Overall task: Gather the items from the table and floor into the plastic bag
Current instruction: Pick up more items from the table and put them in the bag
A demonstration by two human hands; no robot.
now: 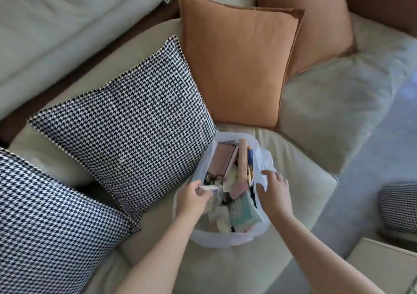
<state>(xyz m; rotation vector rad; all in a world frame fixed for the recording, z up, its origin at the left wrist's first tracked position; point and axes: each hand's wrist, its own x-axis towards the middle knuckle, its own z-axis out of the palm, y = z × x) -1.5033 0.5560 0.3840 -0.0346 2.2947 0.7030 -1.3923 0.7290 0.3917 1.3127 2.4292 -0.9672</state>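
Observation:
A white plastic bag (pixel 225 237) stands open on the sofa seat, filled with several items: a pink flat case (pixel 222 160), a beige ribbed stick (pixel 243 160), a teal and white packet (pixel 244 212). My left hand (pixel 194 200) is over the bag's left rim and grips a small white object (pixel 208 188). My right hand (pixel 274 191) hovers at the bag's right rim with fingers spread and holds nothing.
The cream sofa (pixel 300 158) carries two houndstooth cushions (pixel 135 122) on the left and two orange cushions (pixel 239 63) behind the bag. Grey floor lies to the right, with another houndstooth cushion (pixel 398 205) and a pale box corner (pixel 383 264).

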